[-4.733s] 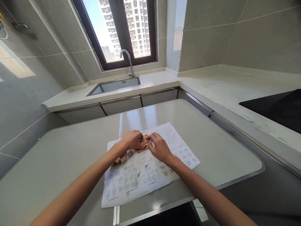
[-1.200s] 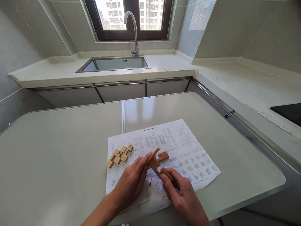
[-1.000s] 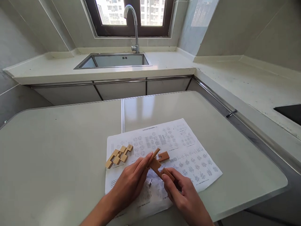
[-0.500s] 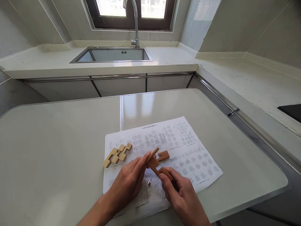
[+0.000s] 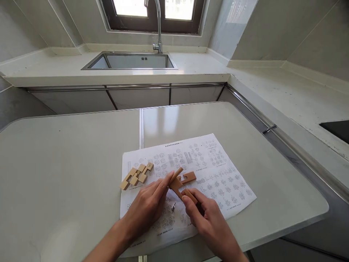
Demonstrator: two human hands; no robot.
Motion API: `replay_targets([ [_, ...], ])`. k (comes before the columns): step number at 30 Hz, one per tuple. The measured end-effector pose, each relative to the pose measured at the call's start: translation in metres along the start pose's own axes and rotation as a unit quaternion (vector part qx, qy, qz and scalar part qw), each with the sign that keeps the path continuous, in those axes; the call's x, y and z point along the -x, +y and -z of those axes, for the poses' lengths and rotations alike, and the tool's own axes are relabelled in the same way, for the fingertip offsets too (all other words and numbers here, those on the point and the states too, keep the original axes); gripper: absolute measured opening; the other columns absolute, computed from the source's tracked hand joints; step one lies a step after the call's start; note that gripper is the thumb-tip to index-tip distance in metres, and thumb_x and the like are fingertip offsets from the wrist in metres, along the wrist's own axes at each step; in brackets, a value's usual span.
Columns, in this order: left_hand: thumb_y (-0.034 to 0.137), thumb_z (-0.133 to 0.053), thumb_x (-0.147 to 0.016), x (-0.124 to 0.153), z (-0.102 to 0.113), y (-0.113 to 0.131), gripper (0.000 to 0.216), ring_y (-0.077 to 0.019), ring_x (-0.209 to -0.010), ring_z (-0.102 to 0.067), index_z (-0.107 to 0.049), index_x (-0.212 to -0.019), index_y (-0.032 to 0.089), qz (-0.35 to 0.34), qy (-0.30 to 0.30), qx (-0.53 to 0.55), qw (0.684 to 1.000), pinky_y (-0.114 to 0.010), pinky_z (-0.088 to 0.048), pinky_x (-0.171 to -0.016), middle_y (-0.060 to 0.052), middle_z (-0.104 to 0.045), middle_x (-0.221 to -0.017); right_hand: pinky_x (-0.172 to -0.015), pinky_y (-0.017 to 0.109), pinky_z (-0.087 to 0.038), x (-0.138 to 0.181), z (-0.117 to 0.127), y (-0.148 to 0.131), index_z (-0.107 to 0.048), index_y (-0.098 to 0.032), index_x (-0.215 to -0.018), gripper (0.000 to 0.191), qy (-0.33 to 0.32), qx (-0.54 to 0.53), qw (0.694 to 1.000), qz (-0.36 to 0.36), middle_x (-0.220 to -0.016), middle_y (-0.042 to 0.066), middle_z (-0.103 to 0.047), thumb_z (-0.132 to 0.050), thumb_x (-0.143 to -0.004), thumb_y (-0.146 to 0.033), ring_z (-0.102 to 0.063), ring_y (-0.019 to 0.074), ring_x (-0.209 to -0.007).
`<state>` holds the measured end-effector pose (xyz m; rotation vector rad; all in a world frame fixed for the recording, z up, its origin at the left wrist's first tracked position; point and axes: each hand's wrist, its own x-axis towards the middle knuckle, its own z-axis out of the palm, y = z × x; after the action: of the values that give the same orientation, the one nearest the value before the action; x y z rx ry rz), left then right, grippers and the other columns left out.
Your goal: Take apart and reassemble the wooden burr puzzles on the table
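Observation:
Near the middle of the sheet, my left hand pinches the upper left end of some brown notched wooden puzzle pieces. A thin round-looking stick juts up from that end. My right hand has thumb and fingers closed on the lower right end of the same pieces. Just behind them a loose brown notched piece lies on the printed instruction sheet. Several pale notched wooden pieces sit fitted together in a slanted group at the sheet's left. The exact joint between my fingers is partly hidden.
The sheet lies on a pale folding table with a seam. Behind the table are a counter with a sink, a tap and a window. A counter with a black panel runs along the right.
The camera view has shifted slightly. Both hands still hold the brown pieces in nearly the same pose, with the pieces turned only a little.

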<state>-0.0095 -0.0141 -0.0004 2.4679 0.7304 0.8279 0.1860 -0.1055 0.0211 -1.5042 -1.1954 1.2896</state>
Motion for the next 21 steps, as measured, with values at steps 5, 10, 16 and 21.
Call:
replay_targets([
  [5,0.011,-0.046,-0.108,0.004,-0.004,-0.002,0.072,-0.026,-0.12,-0.075,-0.019,-0.172,0.031,0.001,0.024,-0.022,0.999,-0.041,-0.066,-0.095,-0.014,-0.067,-0.148,-0.052,0.026,-0.031,0.002,-0.007,0.002,-0.054,-0.023,-0.085,0.039,0.036,0.021,0.999,0.02,-0.069,-0.002,-0.043,-0.048,-0.108,-0.054,-0.038,0.0145,-0.061],
  [10,0.007,-0.046,-0.107,0.004,-0.006,-0.001,0.076,-0.024,-0.118,-0.075,-0.016,-0.172,0.031,0.004,0.039,-0.032,0.999,-0.039,-0.066,-0.095,-0.014,-0.065,-0.151,-0.053,0.027,-0.032,0.002,-0.013,0.002,-0.053,-0.023,-0.084,0.038,0.047,0.012,0.998,0.028,-0.069,-0.002,-0.045,-0.048,-0.108,-0.052,-0.04,0.0148,-0.06],
  [16,0.008,-0.044,-0.107,-0.001,-0.001,0.002,0.072,-0.0235,-0.119,-0.075,-0.02,-0.171,0.03,-0.023,0.015,-0.02,0.999,-0.038,-0.066,-0.096,-0.011,-0.066,-0.151,-0.054,0.027,-0.03,-0.001,-0.005,0.002,-0.055,-0.023,-0.087,0.038,0.026,0.008,1.0,0.013,-0.068,-0.004,-0.043,-0.048,-0.108,-0.054,-0.037,0.0139,-0.06],
  [21,0.009,-0.044,-0.108,0.003,-0.006,0.002,0.071,-0.0199,-0.097,-0.077,-0.019,-0.171,0.028,-0.007,0.046,-0.051,0.998,-0.035,-0.066,-0.084,-0.013,-0.072,-0.141,-0.056,0.026,-0.036,0.001,-0.018,0.003,-0.062,-0.021,-0.096,0.036,0.079,0.03,0.996,0.042,-0.072,-0.001,-0.052,-0.047,-0.109,-0.052,-0.046,0.015,-0.062],
])
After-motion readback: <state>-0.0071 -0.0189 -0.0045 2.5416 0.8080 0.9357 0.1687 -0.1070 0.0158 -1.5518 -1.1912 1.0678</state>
